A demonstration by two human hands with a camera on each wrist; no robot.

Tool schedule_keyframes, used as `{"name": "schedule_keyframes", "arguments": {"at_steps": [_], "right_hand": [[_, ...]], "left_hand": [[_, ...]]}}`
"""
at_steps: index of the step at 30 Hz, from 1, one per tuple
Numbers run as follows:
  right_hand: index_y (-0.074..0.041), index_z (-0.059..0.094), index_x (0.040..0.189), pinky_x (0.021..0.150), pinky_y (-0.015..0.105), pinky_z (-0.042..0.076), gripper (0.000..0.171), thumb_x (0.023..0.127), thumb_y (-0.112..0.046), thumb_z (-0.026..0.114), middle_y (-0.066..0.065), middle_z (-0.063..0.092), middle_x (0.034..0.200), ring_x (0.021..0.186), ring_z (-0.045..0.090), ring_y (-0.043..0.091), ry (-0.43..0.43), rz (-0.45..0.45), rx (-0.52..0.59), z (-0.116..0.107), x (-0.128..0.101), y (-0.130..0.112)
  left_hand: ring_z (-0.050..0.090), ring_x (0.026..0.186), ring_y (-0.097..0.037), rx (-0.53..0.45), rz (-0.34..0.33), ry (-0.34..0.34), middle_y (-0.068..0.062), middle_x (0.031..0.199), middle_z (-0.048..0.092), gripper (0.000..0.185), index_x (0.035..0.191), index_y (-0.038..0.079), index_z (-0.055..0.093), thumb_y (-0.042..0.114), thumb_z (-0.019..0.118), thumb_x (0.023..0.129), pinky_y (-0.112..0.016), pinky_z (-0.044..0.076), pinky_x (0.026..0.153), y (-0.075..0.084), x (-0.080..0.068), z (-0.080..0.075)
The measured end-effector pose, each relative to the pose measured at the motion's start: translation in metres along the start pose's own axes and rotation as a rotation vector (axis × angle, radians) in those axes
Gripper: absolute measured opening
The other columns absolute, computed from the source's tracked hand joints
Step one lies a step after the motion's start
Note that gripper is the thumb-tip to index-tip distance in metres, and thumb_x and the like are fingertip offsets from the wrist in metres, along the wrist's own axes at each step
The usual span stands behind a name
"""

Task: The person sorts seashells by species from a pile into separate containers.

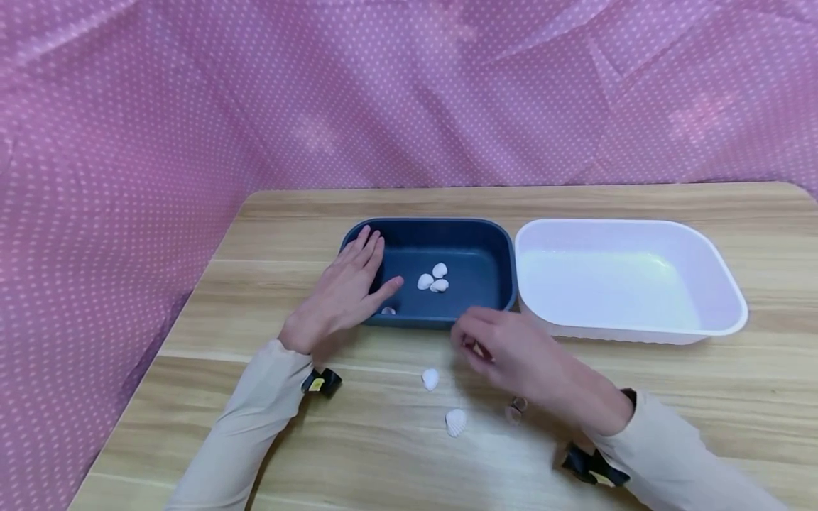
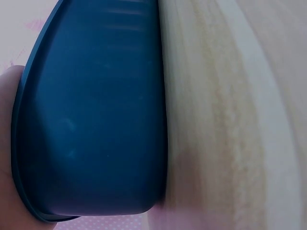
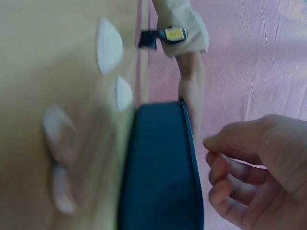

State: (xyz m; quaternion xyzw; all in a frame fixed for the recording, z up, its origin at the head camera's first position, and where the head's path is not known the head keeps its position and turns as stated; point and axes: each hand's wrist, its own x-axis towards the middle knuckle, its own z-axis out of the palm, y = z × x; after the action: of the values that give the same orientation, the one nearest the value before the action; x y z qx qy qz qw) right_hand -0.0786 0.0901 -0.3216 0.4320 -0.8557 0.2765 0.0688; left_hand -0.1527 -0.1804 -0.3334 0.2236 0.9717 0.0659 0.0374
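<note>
My left hand [image 1: 345, 287] lies across the left end of a dark blue basin [image 1: 473, 257], fingers extended and thumb apart over the front inside. In the left wrist view, the basin's outer wall [image 2: 96, 110] fills the left half. Several shells are inside: a white group [image 1: 439, 270] and a brownish shell [image 1: 388, 311] near the thumb. Beside the front right rim is my right hand [image 1: 511, 348], fingers curled, thumb close to the index fingertip; I cannot tell whether a shell is between them. Two white shells [image 1: 430, 379] [image 1: 456, 422] and brownish shells [image 1: 513, 414] lie on the table.
A white basin [image 1: 639, 330] stands directly right of the blue one. Both rest on a wood-grain table [image 1: 268, 440]. Pink dotted cloth [image 1: 409, 99] hangs behind and to the left. Each wrist carries a small black device [image 1: 322, 382] with a yellow label.
</note>
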Motion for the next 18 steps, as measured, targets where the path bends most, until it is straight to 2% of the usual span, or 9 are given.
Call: {"name": "schedule_keyframes", "arguments": {"at_steps": [5, 8, 18], "right_hand": [[-0.015, 0.067, 0.091, 0.065, 0.018, 0.050, 0.013, 0.085, -0.004, 0.070, -0.008, 0.061, 0.086, 0.071, 0.053, 0.002, -0.209, 0.038, 0.085, 0.010, -0.005, -0.008], [-0.016, 0.069, 0.092, 0.067, 0.019, 0.049, 0.014, 0.085, -0.004, 0.069, -0.010, 0.059, 0.085, 0.073, 0.052, 0.001, -0.274, 0.042, 0.108, 0.017, -0.006, -0.009], [-0.016, 0.068, 0.112, 0.069, 0.024, 0.051, 0.027, 0.086, -0.005, 0.069, -0.003, 0.059, 0.095, 0.075, 0.054, 0.007, -0.283, 0.056, 0.066, 0.034, 0.000, -0.009]], "left_hand": [[-0.006, 0.148, -0.024, 0.010, -0.001, -0.005, -0.016, 0.160, 0.008, 0.082, 0.152, -0.002, 0.013, 0.060, 0.026, 0.100, -0.036, 0.002, 0.119, 0.000, 0.000, 0.000], [-0.005, 0.148, -0.024, 0.016, 0.000, -0.008, -0.016, 0.160, 0.008, 0.083, 0.152, -0.002, 0.014, 0.060, 0.025, 0.099, -0.036, 0.003, 0.119, 0.000, 0.000, -0.001], [-0.005, 0.148, -0.024, 0.017, -0.004, -0.011, -0.016, 0.160, 0.008, 0.083, 0.152, -0.002, 0.013, 0.061, 0.026, 0.099, -0.036, 0.002, 0.119, 0.001, 0.000, -0.001]]}}
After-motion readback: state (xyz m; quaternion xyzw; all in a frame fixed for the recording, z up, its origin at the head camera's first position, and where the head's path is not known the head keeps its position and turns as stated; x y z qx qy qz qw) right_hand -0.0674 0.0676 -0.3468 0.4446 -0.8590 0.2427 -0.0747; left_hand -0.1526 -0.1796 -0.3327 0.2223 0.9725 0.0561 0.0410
